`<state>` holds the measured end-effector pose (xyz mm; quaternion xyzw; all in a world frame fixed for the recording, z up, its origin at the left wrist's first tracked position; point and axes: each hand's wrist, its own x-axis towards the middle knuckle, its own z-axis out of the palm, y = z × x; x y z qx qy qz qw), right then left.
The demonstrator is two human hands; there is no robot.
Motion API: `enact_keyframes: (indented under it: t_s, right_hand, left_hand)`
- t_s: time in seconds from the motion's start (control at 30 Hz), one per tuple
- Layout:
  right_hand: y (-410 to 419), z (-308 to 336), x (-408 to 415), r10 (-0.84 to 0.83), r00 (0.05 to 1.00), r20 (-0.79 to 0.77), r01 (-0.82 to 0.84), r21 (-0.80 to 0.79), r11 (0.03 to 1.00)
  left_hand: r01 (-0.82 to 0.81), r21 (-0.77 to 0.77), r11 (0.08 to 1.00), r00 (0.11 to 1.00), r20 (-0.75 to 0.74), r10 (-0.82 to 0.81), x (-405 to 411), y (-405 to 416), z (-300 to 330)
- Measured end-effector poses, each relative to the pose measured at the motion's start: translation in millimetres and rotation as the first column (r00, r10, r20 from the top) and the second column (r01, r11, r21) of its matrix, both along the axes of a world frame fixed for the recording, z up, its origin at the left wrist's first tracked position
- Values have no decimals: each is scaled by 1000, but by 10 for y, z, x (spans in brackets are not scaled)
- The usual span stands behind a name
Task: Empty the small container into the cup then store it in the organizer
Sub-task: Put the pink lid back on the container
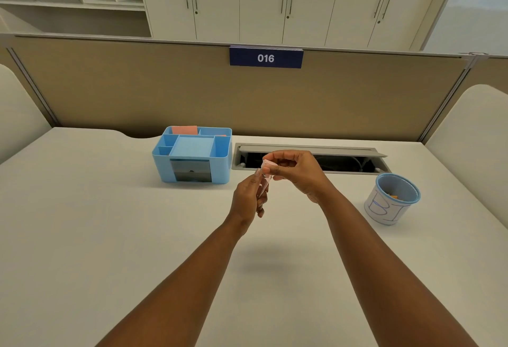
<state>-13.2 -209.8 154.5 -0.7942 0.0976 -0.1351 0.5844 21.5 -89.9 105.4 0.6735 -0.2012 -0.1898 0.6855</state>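
Note:
Both hands meet above the middle of the desk on a small clear pinkish container [266,175]. My left hand [250,199] pinches its lower part from below. My right hand [295,172] grips its top end with the fingertips. Fingers hide much of the container, and I cannot tell whether it is open. The blue organizer [221,151] stands behind and to the left, with several top compartments and a dark drawer at the front. The cup [391,203], white with blue markings and a blue rim, stands on the right and holds small orange pieces.
A grey cable hatch [310,151] lies open in the desk behind my hands. A tan partition with a "016" sign [266,58] closes off the back of the desk. Pink notes [184,130] sit in the organizer's rear compartment.

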Motion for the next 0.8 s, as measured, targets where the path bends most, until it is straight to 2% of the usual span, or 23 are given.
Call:
enact_keyframes:
  t_s: [0.23, 0.53, 0.8]
  right_hand:
    - [-37, 61, -46, 82, 996, -39, -83, -38, 996]
    - [-35, 73, -44, 50, 997, -52, -54, -72, 996]
    - [-79, 81, -41, 139, 986, -90, -149, -117, 982]
  left_hand:
    - [5, 6, 1000, 999, -40, -5, 24, 23, -11]
    - [17, 41, 999, 1000, 10, -17, 23, 25, -5]
    - [36, 8, 999, 999, 8, -36, 21, 38, 11]
